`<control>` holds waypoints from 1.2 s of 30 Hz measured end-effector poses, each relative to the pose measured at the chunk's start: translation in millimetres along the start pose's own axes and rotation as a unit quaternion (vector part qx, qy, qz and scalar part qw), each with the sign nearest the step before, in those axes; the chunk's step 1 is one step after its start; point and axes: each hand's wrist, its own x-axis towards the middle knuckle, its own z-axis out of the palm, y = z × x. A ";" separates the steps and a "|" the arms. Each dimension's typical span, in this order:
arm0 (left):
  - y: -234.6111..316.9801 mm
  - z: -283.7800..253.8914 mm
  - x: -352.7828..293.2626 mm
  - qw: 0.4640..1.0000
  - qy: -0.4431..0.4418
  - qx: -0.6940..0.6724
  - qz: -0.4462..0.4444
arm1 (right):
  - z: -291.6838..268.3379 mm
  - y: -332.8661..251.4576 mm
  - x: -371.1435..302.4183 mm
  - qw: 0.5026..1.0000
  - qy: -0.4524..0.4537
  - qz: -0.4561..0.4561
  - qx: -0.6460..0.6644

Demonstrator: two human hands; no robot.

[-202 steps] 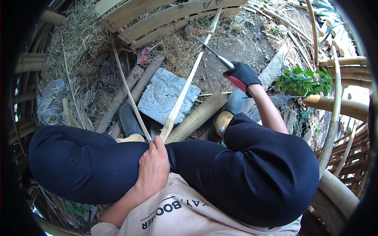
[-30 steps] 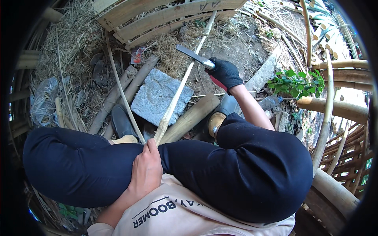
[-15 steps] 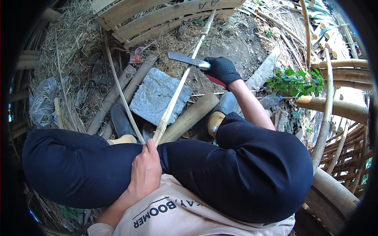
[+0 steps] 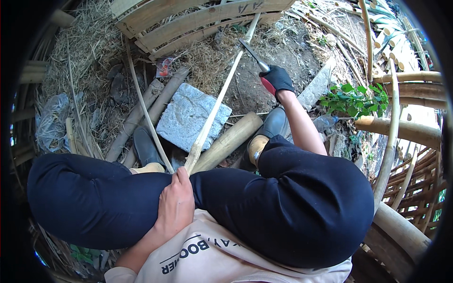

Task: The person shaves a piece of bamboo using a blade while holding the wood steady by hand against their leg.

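Observation:
My bare left hand (image 4: 176, 198) is closed around the near end of a long pale bamboo strip (image 4: 218, 104), close to my lap. The strip runs away from me over a squarish grey stone block (image 4: 181, 111) toward a wooden crate. In a dark glove with a red palm, my right hand (image 4: 277, 83) grips the handle of a knife (image 4: 255, 56). The blade points up and left, its tip beside the far part of the strip. Whether blade and strip touch, I cannot tell.
A thick bamboo pole (image 4: 231, 141) lies between my boots, beside the block. The slatted wooden crate (image 4: 198, 28) stands at the far side. Left are weathered poles (image 4: 134, 118) and a crumpled plastic bag (image 4: 53, 120); right are a leafy plant (image 4: 354, 100) and bamboo rails (image 4: 401, 129).
My right hand and the knife have moved away from me along the strip and slightly right. The blade has turned to point more steeply away. My left hand keeps its grip.

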 end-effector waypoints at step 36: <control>2.2 -1.9 2.3 1.000 -0.024 -0.009 0.001 | -24.9 -56.2 -131.7 0.962 -0.237 -0.124 0.052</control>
